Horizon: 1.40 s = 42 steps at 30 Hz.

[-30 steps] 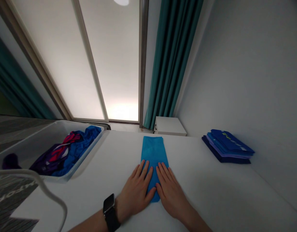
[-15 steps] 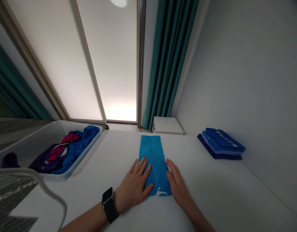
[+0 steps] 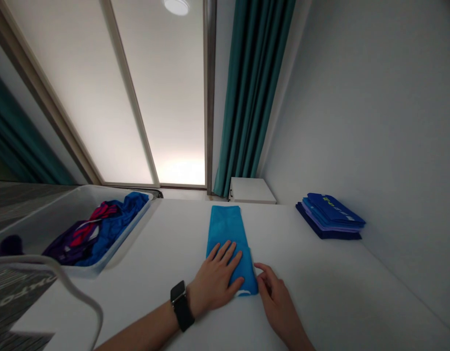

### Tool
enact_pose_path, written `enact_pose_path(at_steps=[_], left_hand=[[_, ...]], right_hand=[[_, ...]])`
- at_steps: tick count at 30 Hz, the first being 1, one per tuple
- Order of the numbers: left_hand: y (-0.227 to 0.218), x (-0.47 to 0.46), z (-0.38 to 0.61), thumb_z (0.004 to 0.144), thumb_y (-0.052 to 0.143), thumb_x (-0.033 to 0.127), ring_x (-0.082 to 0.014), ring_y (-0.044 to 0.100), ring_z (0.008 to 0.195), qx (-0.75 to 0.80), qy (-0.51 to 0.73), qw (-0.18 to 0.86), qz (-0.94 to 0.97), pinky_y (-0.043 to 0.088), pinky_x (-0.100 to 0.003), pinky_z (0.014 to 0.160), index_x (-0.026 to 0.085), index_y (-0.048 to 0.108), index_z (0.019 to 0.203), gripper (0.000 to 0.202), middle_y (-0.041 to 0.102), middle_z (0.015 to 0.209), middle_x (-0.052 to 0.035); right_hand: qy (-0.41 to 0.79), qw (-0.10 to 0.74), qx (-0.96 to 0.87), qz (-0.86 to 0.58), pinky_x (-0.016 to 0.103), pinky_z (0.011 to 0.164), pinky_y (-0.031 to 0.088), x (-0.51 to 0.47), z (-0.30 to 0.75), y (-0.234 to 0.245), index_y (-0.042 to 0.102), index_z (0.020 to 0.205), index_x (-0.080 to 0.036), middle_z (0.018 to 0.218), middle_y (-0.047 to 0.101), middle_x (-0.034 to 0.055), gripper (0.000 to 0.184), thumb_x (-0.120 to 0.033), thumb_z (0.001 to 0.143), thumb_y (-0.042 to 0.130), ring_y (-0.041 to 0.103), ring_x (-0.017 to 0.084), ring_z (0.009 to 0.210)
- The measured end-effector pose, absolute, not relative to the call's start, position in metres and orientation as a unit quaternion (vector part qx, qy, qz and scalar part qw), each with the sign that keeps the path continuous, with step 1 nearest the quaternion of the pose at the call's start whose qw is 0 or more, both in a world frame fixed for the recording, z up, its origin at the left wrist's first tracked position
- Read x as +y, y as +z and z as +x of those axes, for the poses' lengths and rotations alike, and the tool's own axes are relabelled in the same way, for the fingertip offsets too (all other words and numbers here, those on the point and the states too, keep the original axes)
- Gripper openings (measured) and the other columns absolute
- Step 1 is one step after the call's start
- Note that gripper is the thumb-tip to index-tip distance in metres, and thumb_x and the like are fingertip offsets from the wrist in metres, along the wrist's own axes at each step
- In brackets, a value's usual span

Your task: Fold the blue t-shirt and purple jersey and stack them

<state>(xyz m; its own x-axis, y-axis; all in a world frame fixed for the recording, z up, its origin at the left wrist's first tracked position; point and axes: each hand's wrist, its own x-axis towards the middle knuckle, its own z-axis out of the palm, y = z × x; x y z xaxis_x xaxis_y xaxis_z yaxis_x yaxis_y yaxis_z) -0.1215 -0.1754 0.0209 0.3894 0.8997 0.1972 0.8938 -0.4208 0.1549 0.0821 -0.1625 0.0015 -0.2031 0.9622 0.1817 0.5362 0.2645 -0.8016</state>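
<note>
A long folded piece of bright blue fabric (image 3: 225,222), with a white print at its near edge, lies flat on the white table. My left hand (image 3: 219,278), with a black watch on its wrist, rests palm down across the lower half, fingers spread. Beside the lower right edge is my right hand (image 3: 278,297). Its index finger and thumb are apart and bent toward that edge, the thumb at or very near it; the other fingers curl under and are partly hidden.
A translucent bin (image 3: 96,273) with crumpled blue, purple and red clothes (image 3: 100,229) stands at left. Folded blue and purple fabrics form a stack (image 3: 330,217) at right near the wall. A pale cable (image 3: 78,292) curves across the lower left. Behind the table (image 3: 166,234) is a white cabinet (image 3: 252,190).
My left hand has slid toward me and slightly right on the fabric. My right hand has drawn nearer to me, its fingers bending. The fabric's lower part looks narrower.
</note>
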Motion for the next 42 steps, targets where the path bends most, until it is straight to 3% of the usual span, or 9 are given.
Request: enact_pose_path(at_steps=[5,10,12,16,25,29,34,42], left_hand=[[0.017,-0.177,-0.122,0.097,0.034,0.055,-0.0298,0.027,0.143,0.542,0.138,0.008,0.829,0.025,-0.051,0.115,0.022,0.034,0.148,0.061,0.032,0.155,-0.0107],[0.013,-0.177,-0.122,0.097,0.036,0.055,-0.0302,0.028,0.143,0.541,0.148,0.005,0.828,0.025,-0.052,0.115,0.023,0.035,0.148,0.061,0.033,0.155,-0.0107],[0.013,-0.177,-0.122,0.097,0.036,0.055,-0.0299,0.028,0.143,0.54,0.148,0.005,0.828,0.025,-0.052,0.115,0.022,0.036,0.148,0.06,0.034,0.154,-0.0105],[0.013,-0.177,-0.122,0.097,0.037,0.055,-0.0299,0.028,0.143,0.539,0.149,0.003,0.829,0.025,-0.052,0.115,0.022,0.037,0.147,0.06,0.035,0.154,-0.0105],[0.014,-0.177,-0.122,0.097,0.038,0.053,-0.0293,0.029,0.142,0.54,0.151,-0.007,0.828,0.026,-0.052,0.115,0.022,0.039,0.146,0.058,0.036,0.153,-0.0108],[0.013,-0.177,-0.122,0.097,0.039,0.052,-0.0294,0.03,0.142,0.54,0.15,-0.01,0.828,0.026,-0.052,0.115,0.022,0.039,0.146,0.058,0.037,0.152,-0.0111],[0.013,-0.178,-0.121,0.097,0.038,0.051,-0.0293,0.03,0.142,0.541,0.151,-0.012,0.828,0.025,-0.052,0.115,0.022,0.039,0.146,0.057,0.036,0.153,-0.0113],[0.014,-0.178,-0.122,0.097,0.038,0.053,-0.03,0.029,0.142,0.541,0.152,0.007,0.827,0.025,-0.053,0.115,0.022,0.039,0.146,0.058,0.035,0.153,-0.011]], right_hand=[[0.278,0.381,-0.692,-0.547,0.028,0.06,0.047,-0.164,0.08,-0.002,0.064,0.108,-0.02,0.073,0.064,0.0029,0.036,-0.041,0.088,0.044,0.059,0.018,0.064],[0.248,0.352,-0.699,-0.571,0.029,0.06,0.044,-0.165,0.085,-0.008,0.059,0.072,-0.023,0.064,0.062,0.003,0.032,-0.047,0.087,0.046,0.058,0.02,0.062],[0.24,0.336,-0.713,-0.567,0.03,0.063,0.043,-0.166,0.086,-0.009,0.057,0.067,-0.023,0.064,0.063,0.0028,0.036,-0.049,0.088,0.045,0.058,0.02,0.062],[0.229,0.324,-0.733,-0.552,0.033,0.071,0.041,-0.168,0.084,-0.011,0.061,0.072,-0.022,0.072,0.066,0.0035,0.039,-0.048,0.092,0.039,0.059,0.02,0.067],[0.188,0.301,-0.759,-0.545,0.032,0.07,0.036,-0.172,0.081,-0.013,0.062,0.073,-0.022,0.071,0.064,0.0016,0.04,-0.052,0.093,0.043,0.058,0.019,0.069],[0.196,0.3,-0.764,-0.537,0.031,0.071,0.037,-0.172,0.078,-0.011,0.063,0.076,-0.022,0.075,0.064,0.0021,0.046,-0.054,0.096,0.036,0.059,0.018,0.071],[0.157,0.296,-0.771,-0.541,0.032,0.069,0.036,-0.17,0.069,-0.01,0.059,0.066,-0.023,0.071,0.062,0.0032,0.055,-0.056,0.098,0.029,0.059,0.02,0.074],[0.103,0.286,-0.788,-0.535,0.032,0.07,0.035,-0.165,0.071,-0.018,0.058,0.067,-0.023,0.072,0.062,0.0039,0.06,-0.047,0.102,0.016,0.058,0.019,0.076]])
